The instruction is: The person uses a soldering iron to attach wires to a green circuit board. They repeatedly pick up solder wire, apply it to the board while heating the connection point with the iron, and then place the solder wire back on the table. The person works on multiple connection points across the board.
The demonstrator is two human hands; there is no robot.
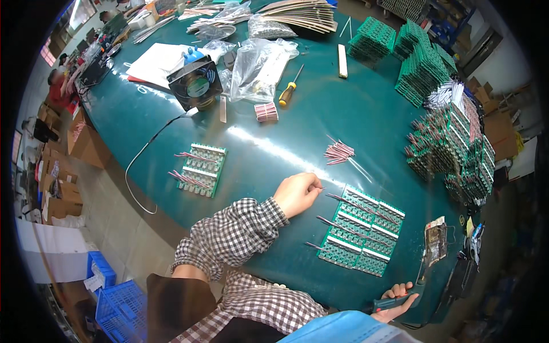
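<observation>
My left hand (297, 194) is pinched closed over the table, just left of a panel of green circuit boards (363, 231). A thin tip pokes out of its fingers, too small to name. Dark and reddish wires lie across that panel, some overhanging its left edge. At the lower right, my right hand (394, 302) grips a soldering iron (413, 292) by its dark green handle. The iron points up toward a small brownish, stained block (436, 240). Beyond the panel lies a loose bunch of red and white wires (339, 152).
Another circuit board panel (201, 170) with wires lies to the left. A fan (195, 84), a yellow-handled screwdriver (287, 94), a banded wire bundle (266, 112) and a plastic bag (257, 71) sit farther back. Stacked boards (423, 68) and wired boards (452, 148) crowd the right edge.
</observation>
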